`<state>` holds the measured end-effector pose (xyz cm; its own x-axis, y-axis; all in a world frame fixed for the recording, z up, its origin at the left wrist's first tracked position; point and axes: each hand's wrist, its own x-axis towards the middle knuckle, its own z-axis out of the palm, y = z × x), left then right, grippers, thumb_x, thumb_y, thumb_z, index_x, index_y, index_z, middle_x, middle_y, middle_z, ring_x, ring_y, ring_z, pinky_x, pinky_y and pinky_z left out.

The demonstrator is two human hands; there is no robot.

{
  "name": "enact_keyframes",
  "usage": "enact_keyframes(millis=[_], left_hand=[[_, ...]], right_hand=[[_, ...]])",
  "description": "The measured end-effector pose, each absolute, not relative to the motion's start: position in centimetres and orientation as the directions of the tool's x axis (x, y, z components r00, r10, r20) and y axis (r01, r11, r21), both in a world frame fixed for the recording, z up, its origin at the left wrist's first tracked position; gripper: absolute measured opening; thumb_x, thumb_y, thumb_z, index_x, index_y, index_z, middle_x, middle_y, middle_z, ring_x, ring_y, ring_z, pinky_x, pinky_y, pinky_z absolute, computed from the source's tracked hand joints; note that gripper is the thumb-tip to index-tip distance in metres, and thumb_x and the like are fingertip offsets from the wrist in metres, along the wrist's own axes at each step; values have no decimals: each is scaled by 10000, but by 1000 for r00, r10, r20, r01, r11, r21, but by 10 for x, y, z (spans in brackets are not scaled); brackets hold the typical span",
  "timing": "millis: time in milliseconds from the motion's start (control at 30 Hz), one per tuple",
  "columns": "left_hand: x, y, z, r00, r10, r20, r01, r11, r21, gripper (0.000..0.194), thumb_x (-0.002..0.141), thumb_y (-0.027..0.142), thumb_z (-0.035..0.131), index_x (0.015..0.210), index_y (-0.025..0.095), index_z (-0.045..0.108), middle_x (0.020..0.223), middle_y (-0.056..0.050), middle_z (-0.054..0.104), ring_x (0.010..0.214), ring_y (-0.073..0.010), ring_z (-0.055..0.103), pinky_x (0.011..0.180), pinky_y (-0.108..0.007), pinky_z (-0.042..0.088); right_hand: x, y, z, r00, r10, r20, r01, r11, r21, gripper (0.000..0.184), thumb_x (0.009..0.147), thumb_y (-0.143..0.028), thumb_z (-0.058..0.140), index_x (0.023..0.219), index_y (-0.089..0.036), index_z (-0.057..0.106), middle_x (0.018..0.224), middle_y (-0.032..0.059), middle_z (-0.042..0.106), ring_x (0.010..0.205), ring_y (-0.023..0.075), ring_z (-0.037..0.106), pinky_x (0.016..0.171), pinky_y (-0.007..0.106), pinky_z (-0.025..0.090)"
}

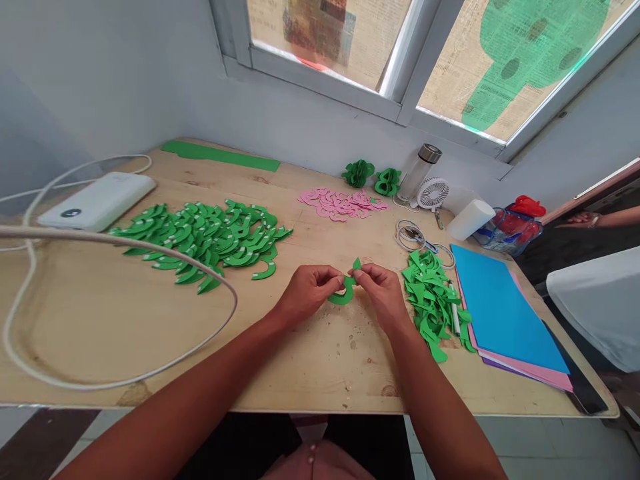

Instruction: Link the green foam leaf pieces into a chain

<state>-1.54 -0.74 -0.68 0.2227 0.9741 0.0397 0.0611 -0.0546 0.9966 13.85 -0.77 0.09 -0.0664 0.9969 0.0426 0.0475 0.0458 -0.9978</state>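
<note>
Paper curl (342, 299) between left fingers (329, 286) and right fingers (368, 277), apparently near its top

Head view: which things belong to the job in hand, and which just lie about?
Likely part of the job:
green cutout held by the left hand and right hand
left green pile
right green pile
perhaps pink cutouts

Probably just lying about:
white fan
bottle
white box
white cylinder

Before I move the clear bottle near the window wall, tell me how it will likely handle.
The clear bottle looks tall and narrow, so a high push could tip it. Its smooth sides may feel slippery. Its see-through body could be glass, so perhaps fragile; the material isn't certain.
</note>
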Motion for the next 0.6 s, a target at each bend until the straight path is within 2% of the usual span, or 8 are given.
enact_keyframes(millis=[167,367,600], left_hand=[[-16,-7,-8,177,982,71,63,-83,995,204,733,319,570,697,151,680,639,-26,673,603,-147,608,559,-233,475],[-16,-6,-8,97,989,110,35,-114,993,187,729,300,587,691,141,677,651,-24,673,621,-147,610,600,-238,482],[-14,-7,-9,125,988,90,0,-91,996,178,732,285,595,693,136,683,657,-23,662,636,-139,601,601,-229,471]], right_hand=[[138,-8,3,-37,998,50,67,53,-996,163,690,-353,639,707,-197,684,691,15,650,678,156,555,645,271,421],[137,-8,-3,-93,995,27,84,35,-996,139,680,-321,642,693,-182,643,638,-9,608,593,125,514,567,242,374],[135,-7,-7,-76,996,47,131,57,-990,153,664,-314,653,648,-175,593,576,-36,525,530,97,433,510,226,315]])
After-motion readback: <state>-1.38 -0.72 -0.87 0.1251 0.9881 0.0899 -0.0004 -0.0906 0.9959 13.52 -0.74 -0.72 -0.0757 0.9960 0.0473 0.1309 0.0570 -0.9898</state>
